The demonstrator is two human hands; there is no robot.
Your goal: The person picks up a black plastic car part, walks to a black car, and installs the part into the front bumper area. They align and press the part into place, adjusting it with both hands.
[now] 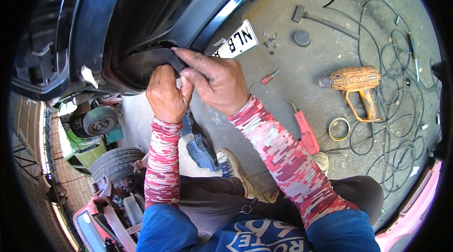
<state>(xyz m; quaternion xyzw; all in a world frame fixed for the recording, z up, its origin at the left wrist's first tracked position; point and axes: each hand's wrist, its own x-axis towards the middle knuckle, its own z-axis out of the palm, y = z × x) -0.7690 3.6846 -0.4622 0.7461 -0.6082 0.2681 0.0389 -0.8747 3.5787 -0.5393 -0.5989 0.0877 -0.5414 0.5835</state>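
Upper left of centre, both hands are at work on a glossy, curved dark panel (146,66), its thin edge right at the fingers. The left hand (165,94) is curled, fingers bunched, thumb up, against that edge; its fingertips are hidden, so whether they clamp the edge cannot be told. And here's the right hand (214,82), forefinger stretched along the panel's lip, thumb bent beneath and close to the left thumb; whether that pair pinches the lip cannot be told.

Over on the upper right, on rough, stained concrete, sits a squat dark cylinder (301,38), lidded tin or solid puck impossible to say. A hammer (325,22) lies just above it, loose screws (270,42) to its left, beside a flat white plate (245,40). Right of centre, there's a scuffed orange heat gun (356,78) among looping dark cord, a red-handled screwdriver (269,77) to its left, and below, a yellowish ring-shaped roll (331,132). Lower centre, a jagged dark plastic piece (200,150) lies near a shoe (234,169).
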